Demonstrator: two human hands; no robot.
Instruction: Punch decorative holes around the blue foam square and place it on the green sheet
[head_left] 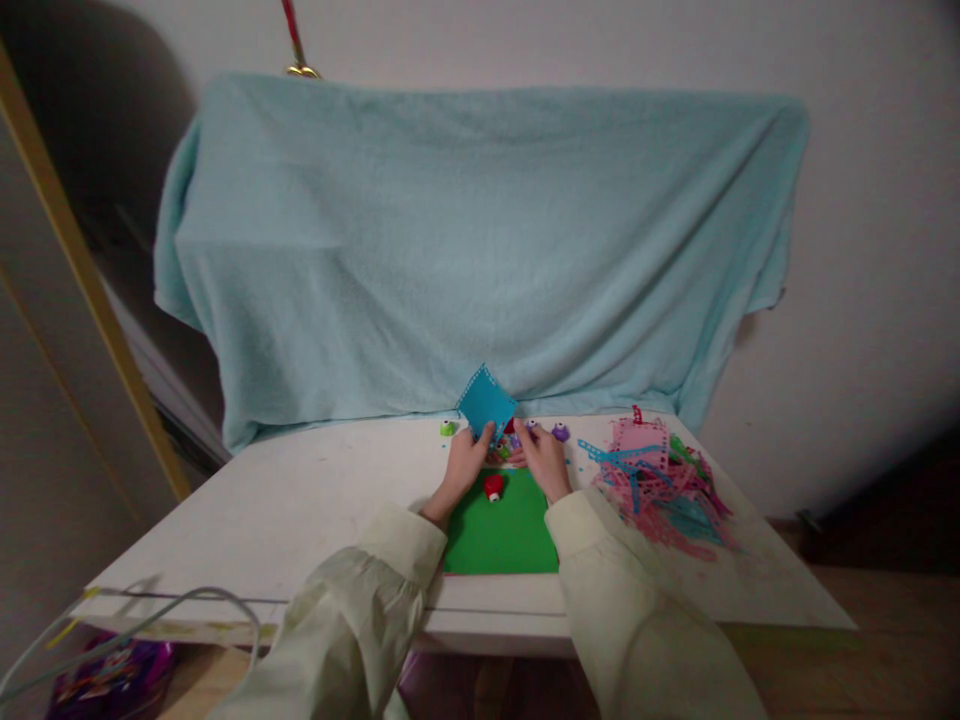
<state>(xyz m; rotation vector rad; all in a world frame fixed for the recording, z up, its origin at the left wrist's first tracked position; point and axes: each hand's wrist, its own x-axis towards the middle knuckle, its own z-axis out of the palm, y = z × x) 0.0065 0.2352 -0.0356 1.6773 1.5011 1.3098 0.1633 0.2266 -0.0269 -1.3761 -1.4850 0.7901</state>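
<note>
My left hand [468,456] is closed, thumb on top, on the lower left part of a blue sheet of paper [486,400]. The sheet is held up like a diamond, with rows of small punched holes along its edges. My right hand [544,458] is beside it with fingers curled in; what they grip is too small to make out. Between and behind the hands are small craft punches, partly hidden: a purple one [560,432] at the right and a green one [448,428] at the left. A red punch [493,487] lies on the green sheet [499,535] below my hands.
On the right of the white table [315,510] lies a heap of punched paper strips [664,490], pink, blue and green. A light blue towel [480,240] hangs behind the table. A pale cable [202,592] loops over the front left edge.
</note>
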